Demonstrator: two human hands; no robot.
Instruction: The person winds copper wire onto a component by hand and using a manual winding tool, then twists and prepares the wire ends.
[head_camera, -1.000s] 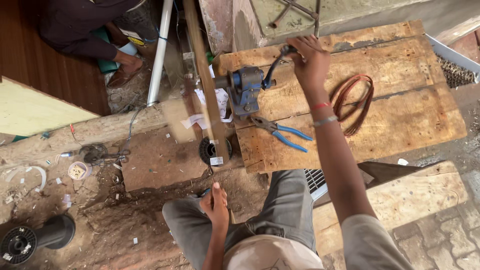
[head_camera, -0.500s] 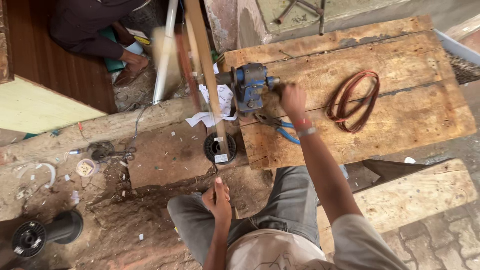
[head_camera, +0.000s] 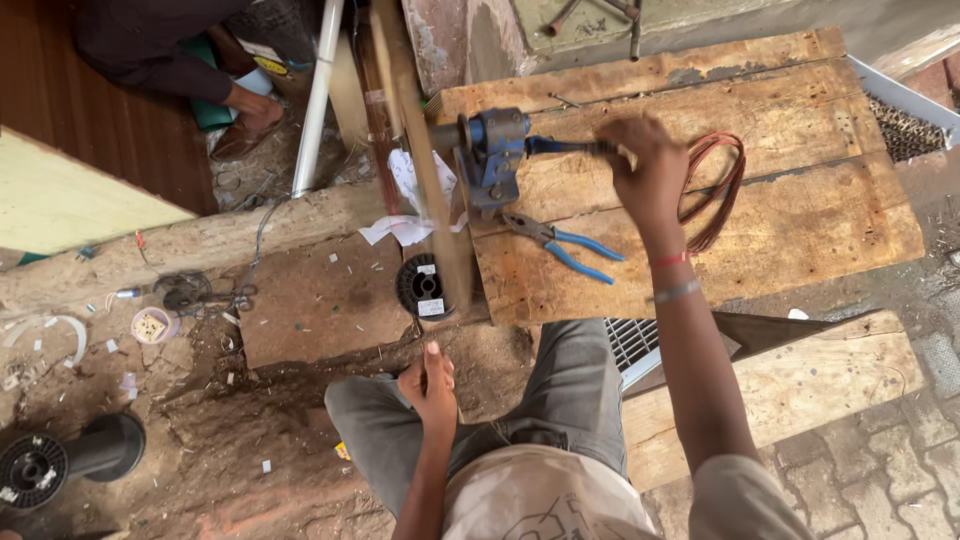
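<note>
A blue hand-crank machine (head_camera: 492, 150) is fixed at the left edge of a worn wooden table (head_camera: 820, 225). My right hand (head_camera: 645, 165) grips its dark crank handle (head_camera: 565, 147). A long wooden bar (head_camera: 425, 150) on the machine's shaft is blurred with motion. Below it, a small black spool (head_camera: 422, 287) stands on a board on the ground. My left hand (head_camera: 430, 385) hovers over my knee just below that spool, fingers pinched together. Any wire between them is too thin to see.
Blue-handled pliers (head_camera: 565, 247) and a loop of reddish wire (head_camera: 718, 185) lie on the table. Another person (head_camera: 170, 60) crouches at the top left beside a white pipe (head_camera: 315, 100). A large black spool (head_camera: 60, 462) lies at the lower left, and a wooden bench (head_camera: 800, 390) is at the right.
My right hand has swung round with the crank, from high on the table, down toward the pliers, then out to the right. The wooden bar has turned with it. My left hand stayed put.
</note>
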